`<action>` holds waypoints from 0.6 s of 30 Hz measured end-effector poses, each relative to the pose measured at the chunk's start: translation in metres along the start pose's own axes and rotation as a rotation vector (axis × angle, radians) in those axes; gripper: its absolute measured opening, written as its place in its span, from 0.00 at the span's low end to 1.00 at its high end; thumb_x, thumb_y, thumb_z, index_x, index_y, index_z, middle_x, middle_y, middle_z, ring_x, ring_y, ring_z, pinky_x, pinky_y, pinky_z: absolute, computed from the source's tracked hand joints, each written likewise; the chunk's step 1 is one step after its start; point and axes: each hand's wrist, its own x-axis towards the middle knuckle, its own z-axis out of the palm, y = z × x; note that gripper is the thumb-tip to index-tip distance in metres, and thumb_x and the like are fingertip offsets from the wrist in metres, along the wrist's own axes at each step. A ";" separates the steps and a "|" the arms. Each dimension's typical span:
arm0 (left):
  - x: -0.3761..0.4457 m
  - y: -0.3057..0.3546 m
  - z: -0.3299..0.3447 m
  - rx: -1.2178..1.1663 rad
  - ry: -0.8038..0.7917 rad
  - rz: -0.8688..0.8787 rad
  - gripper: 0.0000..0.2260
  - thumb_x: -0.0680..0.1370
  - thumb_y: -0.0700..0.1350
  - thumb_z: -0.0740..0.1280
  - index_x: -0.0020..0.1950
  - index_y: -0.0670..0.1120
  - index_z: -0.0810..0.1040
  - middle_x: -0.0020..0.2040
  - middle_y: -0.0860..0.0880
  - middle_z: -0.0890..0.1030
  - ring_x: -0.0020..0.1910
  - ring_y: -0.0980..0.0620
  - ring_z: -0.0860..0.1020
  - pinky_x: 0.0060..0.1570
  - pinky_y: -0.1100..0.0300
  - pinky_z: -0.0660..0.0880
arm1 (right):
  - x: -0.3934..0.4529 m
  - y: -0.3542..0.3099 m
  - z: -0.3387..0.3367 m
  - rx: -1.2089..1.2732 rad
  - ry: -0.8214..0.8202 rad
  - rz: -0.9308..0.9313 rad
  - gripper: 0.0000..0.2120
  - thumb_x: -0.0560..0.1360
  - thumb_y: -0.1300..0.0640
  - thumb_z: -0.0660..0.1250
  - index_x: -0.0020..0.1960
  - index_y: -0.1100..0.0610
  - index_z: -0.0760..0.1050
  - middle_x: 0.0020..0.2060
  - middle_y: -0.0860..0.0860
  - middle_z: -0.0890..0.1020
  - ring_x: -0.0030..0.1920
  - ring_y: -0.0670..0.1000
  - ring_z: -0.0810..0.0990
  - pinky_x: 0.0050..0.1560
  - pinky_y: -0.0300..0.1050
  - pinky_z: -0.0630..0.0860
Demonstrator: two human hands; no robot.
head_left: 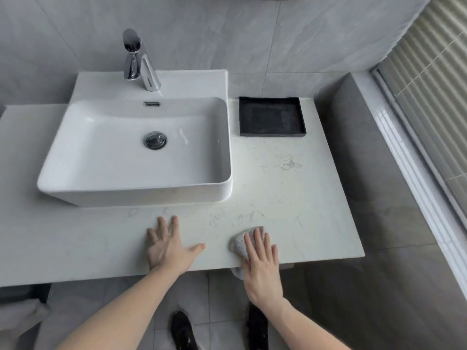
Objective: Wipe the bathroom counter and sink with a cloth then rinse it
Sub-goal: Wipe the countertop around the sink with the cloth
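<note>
The right hand's fingers (257,242) lie flat and extended on top of a grey cloth (240,242), pressing it down rather than curling around it; the right hand (261,261) sits at the front edge of the worktop (290,198). Part of the cloth hangs off that edge below the palm. The left hand (166,248) is apart from the cloth, fingers spread and released, palm resting on the bare worktop as a brace.

Because the cloth is pinned only by flat pressure, a stroke toward the body would likely drag it over the edge and drop it on the floor, near the dark shoes (257,327). A bunched cloth also covers little surface, so passes may leave streaks among the pale smears visible just ahead of the hands and further back on the right.

Beyond the hands, the white sink (106,190) stands raised on the worktop; the seam along its base could trap grime that a flat sweep skips. At the back right a black tray (271,116) sits just beside the sink, and a wide stroke could knock it or leave the area beneath untouched. The chrome tap (141,64) is shut off, so rinsing looks not yet begun, and the basin appears unwiped
</note>
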 end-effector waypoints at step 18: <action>0.053 -0.205 -0.006 -0.153 -0.126 -0.103 0.65 0.53 0.85 0.59 0.81 0.56 0.39 0.81 0.47 0.35 0.79 0.34 0.39 0.77 0.37 0.50 | 0.044 0.055 -0.077 0.200 0.297 0.468 0.22 0.86 0.59 0.54 0.80 0.54 0.63 0.82 0.54 0.59 0.80 0.61 0.59 0.78 0.60 0.60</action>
